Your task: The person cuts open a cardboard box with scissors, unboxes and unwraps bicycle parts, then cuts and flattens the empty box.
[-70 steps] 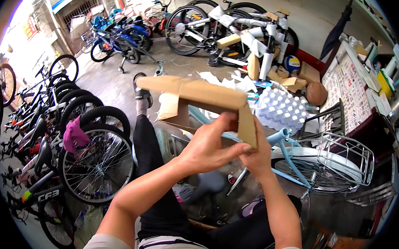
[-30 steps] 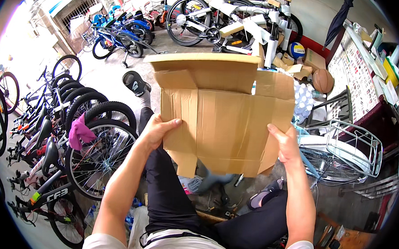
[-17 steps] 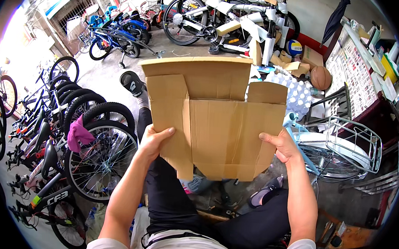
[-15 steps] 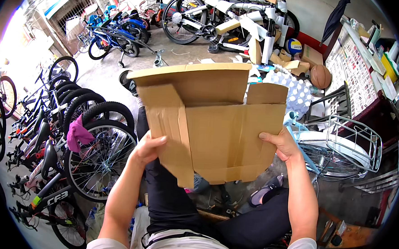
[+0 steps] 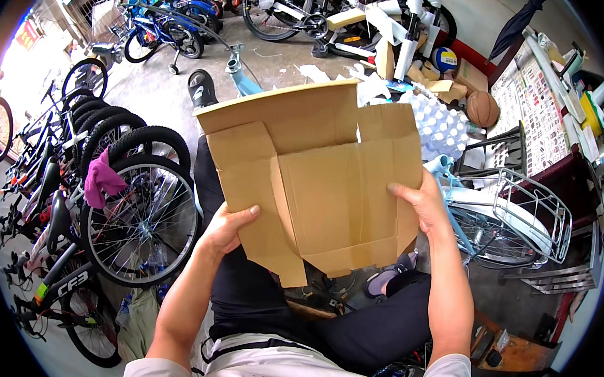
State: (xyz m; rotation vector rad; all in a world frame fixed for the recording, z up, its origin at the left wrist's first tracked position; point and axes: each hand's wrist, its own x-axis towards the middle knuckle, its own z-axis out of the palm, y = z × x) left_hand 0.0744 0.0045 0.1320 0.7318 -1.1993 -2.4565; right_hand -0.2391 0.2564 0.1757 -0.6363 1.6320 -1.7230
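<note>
A flattened brown cardboard box (image 5: 336, 197), with creases and folded flaps, is held up over my lap. My left hand (image 5: 230, 227) grips its left edge, thumb on the near face. On the right edge my right hand (image 5: 421, 203) holds it the same way, thumb in front and fingers behind. The fingers of both hands are mostly hidden behind the cardboard. Part of a light blue bicycle frame (image 5: 243, 79) shows above its top edge.
Bicycles with a pink cloth (image 5: 103, 178) crowd the left. At right are a light blue bicycle with a rear rack (image 5: 533, 214), packed water bottles (image 5: 438, 127) and a basketball (image 5: 482, 109). A wrapped bicycle (image 5: 311, 18) stands at the back. A wooden board (image 5: 522, 353) lies lower right.
The cardboard has tilted slightly, its right side rising, while both hands keep their hold. My view has shifted, so more of the light blue frame shows beyond the cardboard.
</note>
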